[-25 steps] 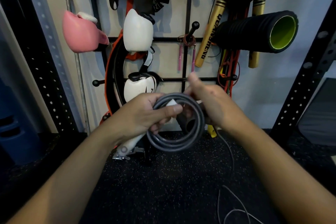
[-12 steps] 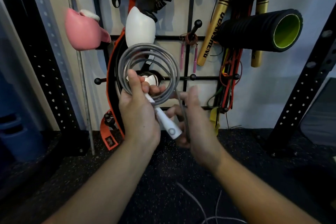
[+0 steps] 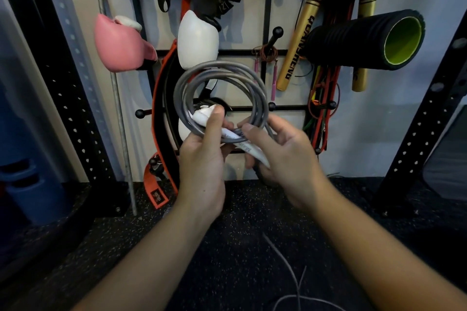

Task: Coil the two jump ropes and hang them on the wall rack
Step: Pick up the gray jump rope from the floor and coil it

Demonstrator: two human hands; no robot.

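Background: gym wall rack [image 3: 267,52] is filling the head view, black grid bars with ball-tipped pegs; speckled rubber floor [image 3: 227,247] is running underneath.
Rack load: pink boxing glove [image 3: 121,43], white glove [image 3: 197,38], foam roller [image 3: 366,39], gold bats [image 3: 298,43] and a small pink-handled rope [image 3: 265,58] are already hanging there.
Grey jump rope [image 3: 222,88]: sitting in several round loops, held upright in front of the rack, touching no peg yet.
White handle [image 3: 242,145]: lying across the bottom of the coil, slanting down to the right.
Left hand [image 3: 202,159]: gripping the coil bottom, thumb pressing the loops and the handle's upper end together.
Right hand [image 3: 285,156]: fingers are curling round the handle's lower end and the loops beside it.
Second rope [image 3: 290,272]: thin grey cord is trailing loose on the floor, uncoiled.
Handling: looks light, springy plastic cord; loops will likely spring open if let go.
Grip advice: keep pinching where all loops cross the handle; hang by the top arc over a free peg [image 3: 278,31].
Progress: first coil looks about ready for hanging; second one not started.
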